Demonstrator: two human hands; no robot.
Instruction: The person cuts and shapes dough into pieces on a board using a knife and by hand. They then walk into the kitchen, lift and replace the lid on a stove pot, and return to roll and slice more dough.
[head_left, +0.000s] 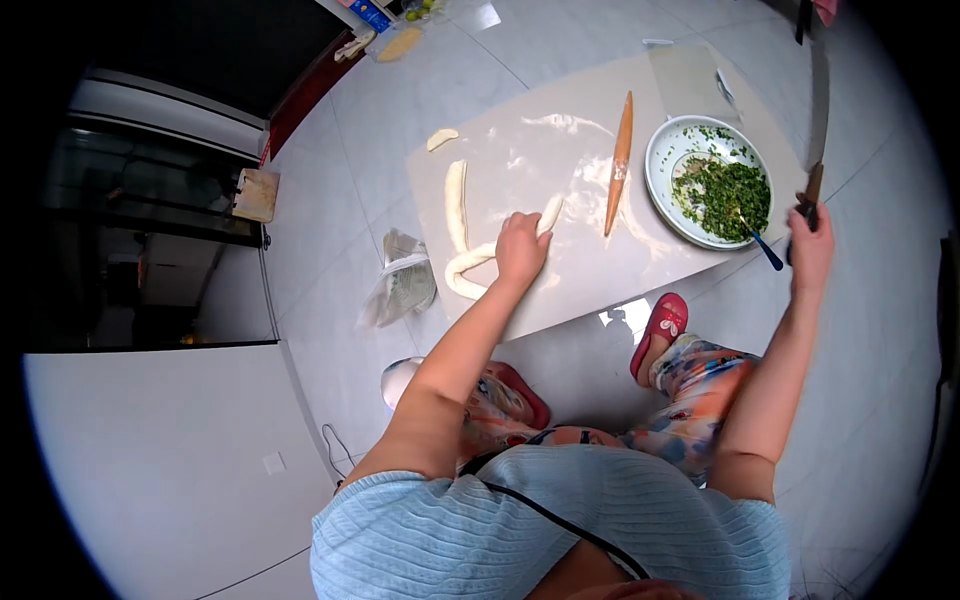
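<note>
My left hand point(522, 248) is closed over one end of a long dough rope point(465, 272) that curls on the floured board point(560, 300); the rope's tip sticks out past my fingers. Out to the right, beyond the board's edge, my right hand point(810, 240) grips a knife point(819, 120) by its handle, blade pointing away from me. Left of the rope's bend stands a separate dough strip point(456, 205), with a small dough piece point(442, 139) above it. A wooden rolling pin point(620, 160) lies between my hands.
A white bowl point(659, 190) of chopped greens with a blue-handled spoon point(768, 252) sits at the board's right. A plastic bag point(402, 285) lies left of the board. My feet in red slippers point(664, 320) are near its front edge. Tiled floor surrounds it.
</note>
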